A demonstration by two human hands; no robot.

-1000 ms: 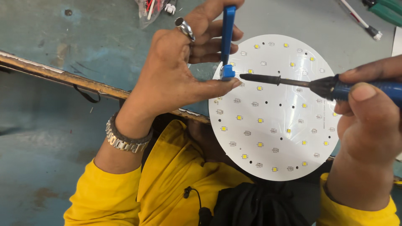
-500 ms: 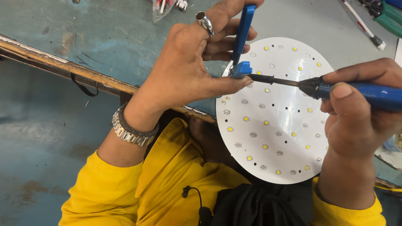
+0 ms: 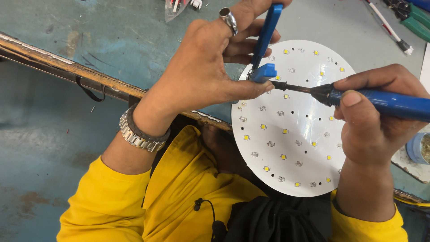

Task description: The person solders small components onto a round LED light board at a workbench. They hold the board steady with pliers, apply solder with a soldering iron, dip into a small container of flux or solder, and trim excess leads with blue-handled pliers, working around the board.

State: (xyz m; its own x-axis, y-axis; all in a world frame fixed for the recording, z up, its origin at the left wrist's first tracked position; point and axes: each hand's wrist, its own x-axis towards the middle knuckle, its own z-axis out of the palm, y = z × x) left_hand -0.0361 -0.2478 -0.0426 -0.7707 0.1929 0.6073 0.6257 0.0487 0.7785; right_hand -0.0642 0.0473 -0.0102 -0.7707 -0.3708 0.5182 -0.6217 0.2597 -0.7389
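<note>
White LED disc [image 3: 293,134] under left hand [image 3: 210,71] gripping blue tool [image 3: 266,36], right hand [image 3: 371,121] gripping soldering iron [image 3: 358,98].

We saw a clear plastic bag [image 3: 175,9] lying at the bench's [image 3: 112,40] far edge. Green-handled tools [image 3: 414,20] and a white cable [image 3: 387,27] lay near the right corner, and a small round tin [image 3: 420,148] sat at the right.

Both arms carry bright yellow sleeves, pushed back from the wrists. The left hand [image 3: 204,67] wears a silver ring [image 3: 228,19] (upper centre of frame) and a steel link wristwatch [image 3: 139,134]. The right hand [image 3: 376,121] is bare. A black cord hangs at lower centre.
</note>
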